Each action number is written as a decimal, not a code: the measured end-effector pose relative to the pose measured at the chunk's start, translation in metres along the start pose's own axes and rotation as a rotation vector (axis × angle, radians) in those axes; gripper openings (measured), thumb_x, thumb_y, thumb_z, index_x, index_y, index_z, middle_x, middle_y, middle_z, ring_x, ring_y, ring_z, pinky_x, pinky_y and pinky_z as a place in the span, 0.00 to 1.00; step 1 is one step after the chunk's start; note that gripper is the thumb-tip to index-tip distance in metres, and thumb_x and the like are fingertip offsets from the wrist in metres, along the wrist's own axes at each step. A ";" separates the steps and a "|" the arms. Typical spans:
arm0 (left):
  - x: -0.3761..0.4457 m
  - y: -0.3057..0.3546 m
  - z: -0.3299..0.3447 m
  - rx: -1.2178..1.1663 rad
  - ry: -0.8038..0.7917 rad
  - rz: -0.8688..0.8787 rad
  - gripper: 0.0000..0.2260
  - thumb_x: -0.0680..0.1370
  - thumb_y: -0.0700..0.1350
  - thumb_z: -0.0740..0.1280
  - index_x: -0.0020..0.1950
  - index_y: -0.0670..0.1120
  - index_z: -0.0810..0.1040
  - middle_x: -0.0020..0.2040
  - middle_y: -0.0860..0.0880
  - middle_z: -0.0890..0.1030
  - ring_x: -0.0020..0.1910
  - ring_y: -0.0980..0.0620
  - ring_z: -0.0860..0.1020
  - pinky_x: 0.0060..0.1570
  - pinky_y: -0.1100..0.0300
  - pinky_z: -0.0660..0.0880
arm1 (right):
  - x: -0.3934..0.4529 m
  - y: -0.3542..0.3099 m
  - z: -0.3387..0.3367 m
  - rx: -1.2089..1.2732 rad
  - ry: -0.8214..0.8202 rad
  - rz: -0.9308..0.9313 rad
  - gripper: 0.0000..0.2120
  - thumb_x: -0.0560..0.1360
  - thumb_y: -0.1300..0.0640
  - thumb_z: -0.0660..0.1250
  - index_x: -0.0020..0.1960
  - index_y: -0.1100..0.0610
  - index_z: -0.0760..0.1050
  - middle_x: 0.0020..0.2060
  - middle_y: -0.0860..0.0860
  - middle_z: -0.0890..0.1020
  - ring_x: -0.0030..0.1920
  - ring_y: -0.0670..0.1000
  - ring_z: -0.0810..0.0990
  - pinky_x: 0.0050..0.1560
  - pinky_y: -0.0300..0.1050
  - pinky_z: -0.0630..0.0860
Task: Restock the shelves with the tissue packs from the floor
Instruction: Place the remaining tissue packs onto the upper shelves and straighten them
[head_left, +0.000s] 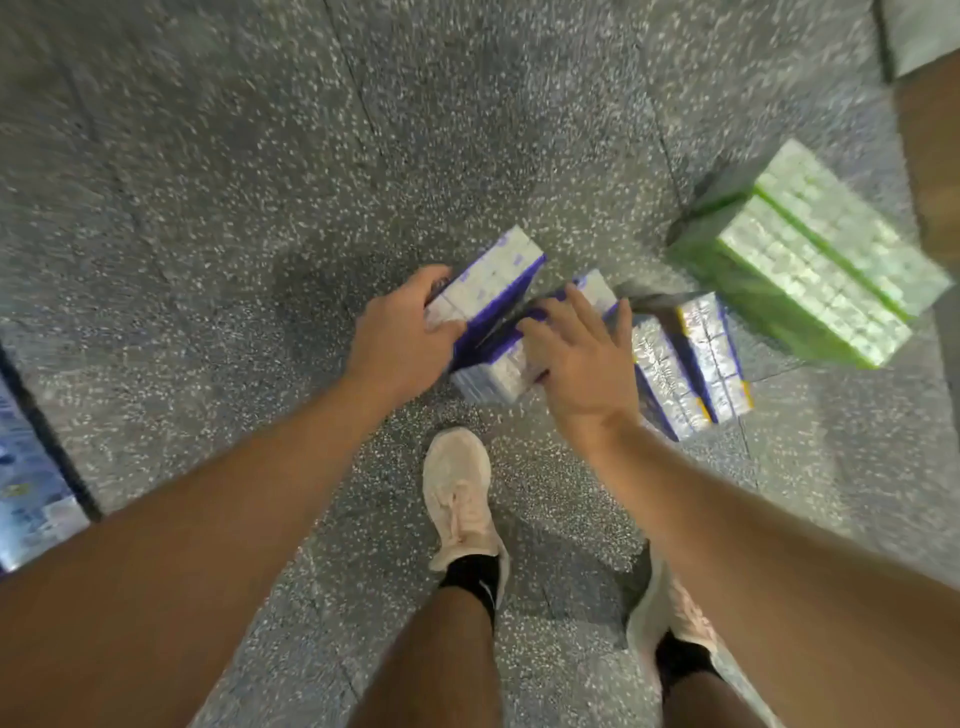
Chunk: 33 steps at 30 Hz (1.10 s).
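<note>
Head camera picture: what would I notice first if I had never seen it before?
First the two bare arms reaching down the middle: the left hand grips a purple tissue pack, and the right hand spreads over the purple pack beside it. Next, the bright green packs stacked on the speckled floor at the right. Below the hands, pale shoes stand on the floor.

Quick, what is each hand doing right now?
Left hand: gripping a purple tissue pack.
Right hand: open, fingers spread on another purple pack; not gripping it.
</note>
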<state>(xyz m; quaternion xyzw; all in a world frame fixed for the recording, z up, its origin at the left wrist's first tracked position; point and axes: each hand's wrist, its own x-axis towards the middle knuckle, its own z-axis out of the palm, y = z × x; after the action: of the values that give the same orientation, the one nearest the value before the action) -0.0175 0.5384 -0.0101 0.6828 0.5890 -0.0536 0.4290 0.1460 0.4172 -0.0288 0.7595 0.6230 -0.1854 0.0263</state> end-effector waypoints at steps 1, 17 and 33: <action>-0.015 0.009 -0.022 -0.042 -0.010 -0.005 0.23 0.72 0.48 0.70 0.67 0.57 0.72 0.55 0.50 0.82 0.52 0.47 0.80 0.54 0.52 0.77 | -0.006 -0.007 -0.019 0.014 0.038 -0.018 0.35 0.61 0.64 0.79 0.65 0.49 0.73 0.66 0.53 0.75 0.72 0.60 0.68 0.69 0.74 0.55; -0.429 0.209 -0.361 -0.290 0.593 0.127 0.19 0.73 0.49 0.67 0.64 0.52 0.76 0.55 0.55 0.81 0.54 0.57 0.78 0.60 0.56 0.73 | -0.129 -0.166 -0.520 0.198 0.382 -0.763 0.27 0.64 0.53 0.74 0.62 0.52 0.78 0.58 0.50 0.81 0.62 0.54 0.77 0.67 0.75 0.60; -1.123 0.182 -0.424 -0.230 1.439 -0.315 0.15 0.73 0.48 0.68 0.59 0.52 0.80 0.58 0.52 0.81 0.57 0.55 0.78 0.61 0.58 0.72 | -0.589 -0.525 -0.719 0.520 0.403 -2.014 0.29 0.68 0.35 0.65 0.57 0.56 0.80 0.47 0.53 0.82 0.48 0.59 0.79 0.54 0.59 0.73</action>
<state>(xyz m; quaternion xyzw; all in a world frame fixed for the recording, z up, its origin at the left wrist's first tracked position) -0.3836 -0.0266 1.0001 0.4077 0.8170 0.4077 -0.0065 -0.2677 0.1775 0.9254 -0.1084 0.8991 -0.1199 -0.4069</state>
